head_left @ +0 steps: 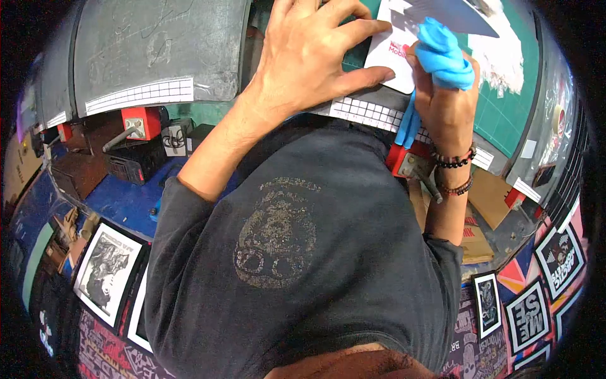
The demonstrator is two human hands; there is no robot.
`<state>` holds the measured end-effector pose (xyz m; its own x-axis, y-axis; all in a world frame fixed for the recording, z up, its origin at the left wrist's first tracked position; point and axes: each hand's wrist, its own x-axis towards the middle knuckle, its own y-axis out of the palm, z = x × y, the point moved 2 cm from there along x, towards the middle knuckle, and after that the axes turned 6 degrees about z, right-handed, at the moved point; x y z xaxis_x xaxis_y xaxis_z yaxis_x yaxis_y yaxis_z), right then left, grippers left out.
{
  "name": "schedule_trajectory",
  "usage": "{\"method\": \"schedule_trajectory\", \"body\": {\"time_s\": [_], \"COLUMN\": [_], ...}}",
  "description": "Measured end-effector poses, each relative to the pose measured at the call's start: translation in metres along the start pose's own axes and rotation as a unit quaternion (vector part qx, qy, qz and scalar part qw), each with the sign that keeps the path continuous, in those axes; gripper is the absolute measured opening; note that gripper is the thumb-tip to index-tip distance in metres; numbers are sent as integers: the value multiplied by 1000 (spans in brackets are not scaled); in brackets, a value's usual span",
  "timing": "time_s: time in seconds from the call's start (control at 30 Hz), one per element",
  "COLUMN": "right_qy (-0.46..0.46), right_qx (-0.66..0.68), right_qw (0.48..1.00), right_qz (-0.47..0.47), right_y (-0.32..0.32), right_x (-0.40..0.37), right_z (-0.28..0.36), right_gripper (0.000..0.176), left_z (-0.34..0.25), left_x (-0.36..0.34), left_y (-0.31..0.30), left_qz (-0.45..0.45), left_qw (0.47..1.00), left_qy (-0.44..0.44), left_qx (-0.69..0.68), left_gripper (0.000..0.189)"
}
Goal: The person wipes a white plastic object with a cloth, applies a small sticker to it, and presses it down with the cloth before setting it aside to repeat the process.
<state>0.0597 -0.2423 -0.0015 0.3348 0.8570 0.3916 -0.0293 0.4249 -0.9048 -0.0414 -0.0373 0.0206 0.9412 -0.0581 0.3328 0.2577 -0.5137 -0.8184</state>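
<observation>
At the top centre, my left hand [312, 57] lies spread, its fingertips and thumb touching the left edge of a white card [384, 60] with red and pink print. To the right of the card, my right hand [445, 104] is closed round a twisted light-blue cloth [445, 54]. A strip of the same blue hangs below that hand. Part of the card's right side is hidden behind the hand and cloth. Under the card lies a green cutting mat [508, 117]. A dark flat sheet [457, 16] and ragged white material [502, 63] are beyond the right hand.
A grey board [158, 47] with a gridded strip stands at the upper left. Red clamps [140, 124] with metal bolts sit under the work edge. Below right are cardboard pieces [489, 196]; framed prints [108, 271] show on both lower sides.
</observation>
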Motion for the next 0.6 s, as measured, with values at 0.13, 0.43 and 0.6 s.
{"method": "schedule_trajectory", "body": {"time_s": [0.13, 0.43, 0.6], "right_qy": [-1, 77, 114], "right_qx": [26, 61, 90], "right_qw": [1000, 992, 987], "right_qz": [-7, 76, 62], "right_y": [-6, -21, -7], "right_x": [1, 4, -6], "right_z": [4, 12, -3], "right_gripper": [37, 45, 25], "left_z": [2, 3, 8], "left_x": [0, -4, 1], "left_y": [2, 7, 11], "left_qz": [-6, -7, 2], "left_qw": [1000, 999, 1000], "left_qy": [-3, -34, -31], "left_qx": [-17, 3, 2], "left_gripper": [49, 49, 47]}}
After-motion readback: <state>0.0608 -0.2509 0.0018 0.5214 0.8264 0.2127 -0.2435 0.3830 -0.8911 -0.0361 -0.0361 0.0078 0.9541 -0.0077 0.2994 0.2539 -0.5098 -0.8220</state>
